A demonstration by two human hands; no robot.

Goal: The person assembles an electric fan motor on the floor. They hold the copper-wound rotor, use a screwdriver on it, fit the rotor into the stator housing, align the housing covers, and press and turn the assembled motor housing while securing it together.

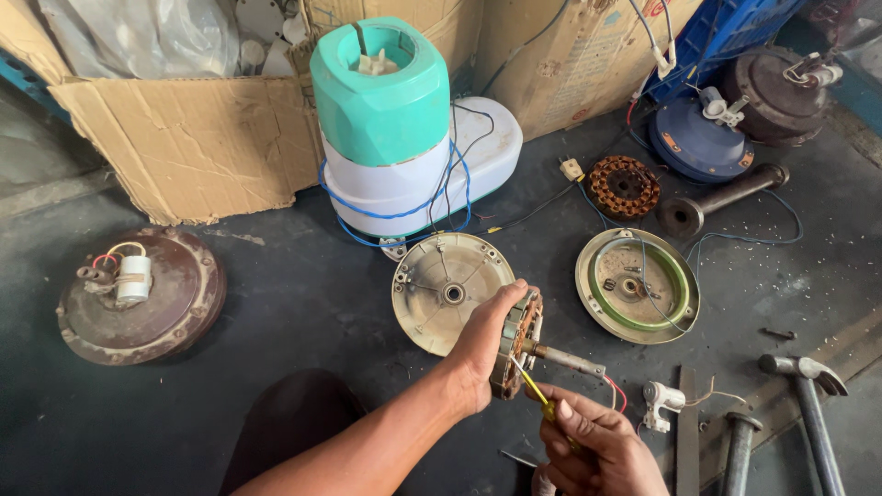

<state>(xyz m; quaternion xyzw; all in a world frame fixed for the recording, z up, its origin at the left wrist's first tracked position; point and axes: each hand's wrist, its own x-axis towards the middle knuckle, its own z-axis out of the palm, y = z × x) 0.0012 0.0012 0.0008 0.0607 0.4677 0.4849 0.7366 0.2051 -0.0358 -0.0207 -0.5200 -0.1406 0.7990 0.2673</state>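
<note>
Left hand [487,344] grips the fan motor core [516,342] above the floor [303,303]; right hand [597,445], closed on a yellow screwdriver [537,395], probes its windings; steady, careful prying seems needed next.

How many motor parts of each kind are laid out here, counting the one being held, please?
Round motor covers: 5
Wound stators: 2, one on the floor, one held by the left hand
Total: 7
</note>
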